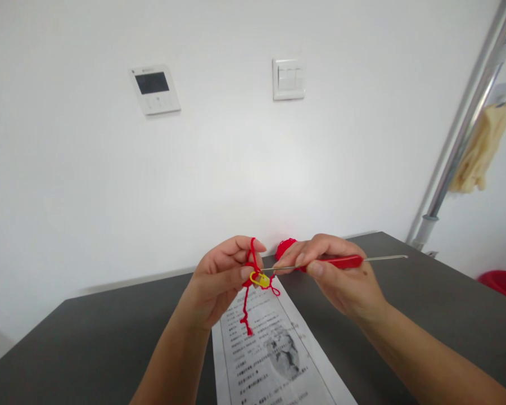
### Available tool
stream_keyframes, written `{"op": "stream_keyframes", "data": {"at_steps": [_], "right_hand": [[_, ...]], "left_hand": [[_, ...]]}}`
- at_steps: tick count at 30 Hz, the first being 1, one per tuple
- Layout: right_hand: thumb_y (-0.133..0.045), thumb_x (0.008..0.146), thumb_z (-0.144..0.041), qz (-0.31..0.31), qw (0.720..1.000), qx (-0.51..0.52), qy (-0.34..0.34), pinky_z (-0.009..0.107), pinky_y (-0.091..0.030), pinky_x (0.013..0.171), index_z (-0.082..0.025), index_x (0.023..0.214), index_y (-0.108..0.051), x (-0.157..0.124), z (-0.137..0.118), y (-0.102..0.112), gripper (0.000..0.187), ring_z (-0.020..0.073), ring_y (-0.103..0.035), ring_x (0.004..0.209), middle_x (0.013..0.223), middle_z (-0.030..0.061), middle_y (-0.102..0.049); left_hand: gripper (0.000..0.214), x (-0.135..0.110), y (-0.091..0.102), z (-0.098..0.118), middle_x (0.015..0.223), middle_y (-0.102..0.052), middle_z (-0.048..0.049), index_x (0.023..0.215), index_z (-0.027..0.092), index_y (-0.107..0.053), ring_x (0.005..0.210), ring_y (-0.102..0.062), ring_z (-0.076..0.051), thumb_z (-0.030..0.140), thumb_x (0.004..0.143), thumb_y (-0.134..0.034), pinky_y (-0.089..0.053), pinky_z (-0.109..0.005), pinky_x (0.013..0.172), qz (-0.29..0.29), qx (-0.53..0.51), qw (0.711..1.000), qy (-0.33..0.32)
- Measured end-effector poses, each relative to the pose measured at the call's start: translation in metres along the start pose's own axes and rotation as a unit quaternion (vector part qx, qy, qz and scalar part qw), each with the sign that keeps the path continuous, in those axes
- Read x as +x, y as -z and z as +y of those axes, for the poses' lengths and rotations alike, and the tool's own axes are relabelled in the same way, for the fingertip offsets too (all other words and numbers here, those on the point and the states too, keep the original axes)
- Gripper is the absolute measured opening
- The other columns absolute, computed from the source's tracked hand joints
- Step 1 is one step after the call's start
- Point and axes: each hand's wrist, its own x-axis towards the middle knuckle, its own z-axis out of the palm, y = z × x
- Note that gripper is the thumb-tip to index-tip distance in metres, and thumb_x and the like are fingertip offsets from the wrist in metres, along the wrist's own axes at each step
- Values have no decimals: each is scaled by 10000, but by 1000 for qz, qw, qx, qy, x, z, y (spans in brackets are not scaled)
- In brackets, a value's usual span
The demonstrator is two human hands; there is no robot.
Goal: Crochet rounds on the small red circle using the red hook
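Observation:
My left hand (pixel 221 275) is closed in a pinch on a small piece of red yarn work (pixel 253 261), with a yellow stitch marker (pixel 259 278) clipped to it and a short red tail (pixel 245 312) hanging down. My right hand (pixel 337 275) grips a crochet hook with a red handle (pixel 339 261); its metal tip points left into the yarn by the marker, and a thin metal end sticks out to the right. A red yarn ball (pixel 284 246) lies on the dark table (pixel 88 349) just behind my right hand.
A printed instruction sheet (pixel 274 354) lies on the table under my hands. The white wall behind carries an intercom panel (pixel 154 89) and a light switch (pixel 288 79). A metal pole (pixel 464 129) with a beige cloth stands at right, near a red object (pixel 504 281).

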Motion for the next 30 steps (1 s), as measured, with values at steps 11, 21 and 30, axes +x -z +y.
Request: {"op": "stream_keyframes", "data": {"at_steps": [11,21,30], "right_hand": [[-581,969,-182,-130,894,-350,247,418,-591,937,-289,1090,-670,4,-6,5,185,221,-707,1136,1153,76,-771],[-588,970,-203,-98,909,-316,253,414,-598,880,-272,1064,-682,5,1,7,150,222,-722,1049,1066,72,-778],[-616,975,-226,-81,966,-173,175,397,-610,889,-287,1056,-715,1,11,9,142,212,-715,1090,1127,54,-777]], "left_hand": [[226,-5,-9,1,785,-714,-25,963,189,-748,718,-629,-133,211,750,-817,-508,-235,683,95,151,982,-57],[208,-5,-23,4,719,-694,-5,886,162,-727,685,-621,-115,140,695,-807,-526,-209,644,191,191,960,-72],[166,-10,-25,6,699,-692,2,850,175,-731,650,-607,-107,141,699,-790,-509,-199,612,204,206,955,-69]]}}
